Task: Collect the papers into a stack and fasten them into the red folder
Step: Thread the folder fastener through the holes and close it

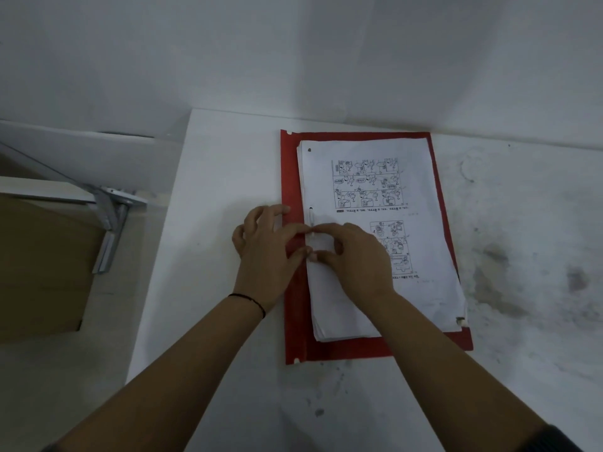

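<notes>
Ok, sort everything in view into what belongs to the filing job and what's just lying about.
Job:
- red folder, open flat
- stack of papers on it
- white fastener strip at the papers' left edge
- left hand and right hand, both working at the strip

Lying about:
- brown board, left
- metal bracket beside it

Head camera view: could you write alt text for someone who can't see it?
Two hands, left hand and right hand, work a white fastener strip at the left edge of a white paper stack lying on an open red folder on a white table.

matt red card folder (293, 308), printed paper stack (365, 151), scuffed white table (522, 256).
</notes>
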A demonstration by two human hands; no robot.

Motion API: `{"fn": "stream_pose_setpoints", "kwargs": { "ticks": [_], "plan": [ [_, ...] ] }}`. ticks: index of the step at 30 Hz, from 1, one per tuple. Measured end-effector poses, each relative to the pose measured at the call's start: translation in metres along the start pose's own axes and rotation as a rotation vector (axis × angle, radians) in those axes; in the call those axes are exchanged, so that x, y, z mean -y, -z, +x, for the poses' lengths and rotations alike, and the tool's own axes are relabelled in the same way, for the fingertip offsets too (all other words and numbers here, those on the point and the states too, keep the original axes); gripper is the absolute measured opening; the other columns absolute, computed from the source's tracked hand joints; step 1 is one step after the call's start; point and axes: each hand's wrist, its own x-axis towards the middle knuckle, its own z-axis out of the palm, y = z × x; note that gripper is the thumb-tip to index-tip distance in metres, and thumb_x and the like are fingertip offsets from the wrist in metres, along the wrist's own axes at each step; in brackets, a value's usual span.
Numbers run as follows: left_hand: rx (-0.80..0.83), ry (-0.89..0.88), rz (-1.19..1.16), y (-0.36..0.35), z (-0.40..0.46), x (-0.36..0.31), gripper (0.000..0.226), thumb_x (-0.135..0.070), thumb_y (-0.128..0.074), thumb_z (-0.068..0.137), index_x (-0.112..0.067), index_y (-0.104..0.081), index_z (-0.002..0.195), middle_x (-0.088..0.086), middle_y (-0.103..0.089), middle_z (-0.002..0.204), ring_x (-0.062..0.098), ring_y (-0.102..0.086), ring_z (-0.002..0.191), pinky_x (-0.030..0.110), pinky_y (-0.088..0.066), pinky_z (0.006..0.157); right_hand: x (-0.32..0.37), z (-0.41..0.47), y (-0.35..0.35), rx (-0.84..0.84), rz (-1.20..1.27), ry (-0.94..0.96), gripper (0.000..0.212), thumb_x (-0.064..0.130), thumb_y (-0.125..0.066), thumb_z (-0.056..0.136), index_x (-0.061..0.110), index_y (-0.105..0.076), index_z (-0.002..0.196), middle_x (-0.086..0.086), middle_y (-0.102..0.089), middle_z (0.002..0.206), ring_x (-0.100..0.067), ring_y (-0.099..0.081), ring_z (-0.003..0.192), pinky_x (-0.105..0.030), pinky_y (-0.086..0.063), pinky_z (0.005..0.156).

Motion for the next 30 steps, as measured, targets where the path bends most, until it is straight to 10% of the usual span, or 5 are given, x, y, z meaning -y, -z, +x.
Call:
{"fn": "stream_pose_setpoints", "kwargs": {
  "ticks": [6, 13, 20, 30],
  "plan": [
    [0.056, -0.016, 0.052, 0.001, -0.002, 0.002, 0.032, -0.035, -0.064, 0.082, -0.037, -0.063, 0.114, -0.003, -0.04, 0.141, 0.024, -0.02, 0.137, 0.036, -0.009, 0.103, -0.007, 0.009, 0.005, -0.115, -0.244, 0.216, 0.039, 0.04, -0.081, 0.063, 0.025, -0.074, 0.099, -0.007, -0.052, 0.086, -0.025, -0.054, 0.076, -0.03, -0.038, 0.062],
    [0.091, -0.028, -0.028, 0.003, 0.005, 0.006, 0.039, -0.041, -0.063, 0.07, -0.03, -0.067, 0.108, 0.005, -0.053, 0.126, 0.028, -0.04, 0.123, 0.039, -0.03, 0.104, -0.02, 0.016, 0.004, -0.072, -0.236, 0.32, 0.032, 0.045, -0.077, 0.065, 0.026, -0.073, 0.09, -0.004, -0.057, 0.134, -0.036, -0.03, 0.14, -0.056, -0.027, 0.104],
    [0.087, -0.039, -0.032, 0.001, 0.01, 0.005, 0.039, -0.03, -0.078, 0.069, -0.029, -0.067, 0.106, 0.004, -0.053, 0.123, 0.026, -0.037, 0.124, 0.02, -0.017, 0.1, -0.025, 0.016, 0.002, -0.034, -0.143, 0.271, 0.038, 0.048, -0.072, 0.072, 0.027, -0.07, 0.102, 0.003, -0.047, 0.144, -0.028, -0.015, 0.146, -0.05, -0.009, 0.113],
    [0.079, -0.064, -0.069, -0.003, 0.004, -0.002, 0.04, -0.022, -0.079, 0.068, -0.021, -0.069, 0.107, 0.009, -0.055, 0.127, 0.031, -0.041, 0.126, 0.037, -0.027, 0.109, -0.034, 0.01, 0.006, 0.005, -0.001, 0.221, 0.038, 0.041, -0.065, 0.083, 0.029, -0.064, 0.119, 0.002, -0.043, 0.147, -0.022, -0.018, 0.146, -0.044, -0.002, 0.118]
  ]
}}
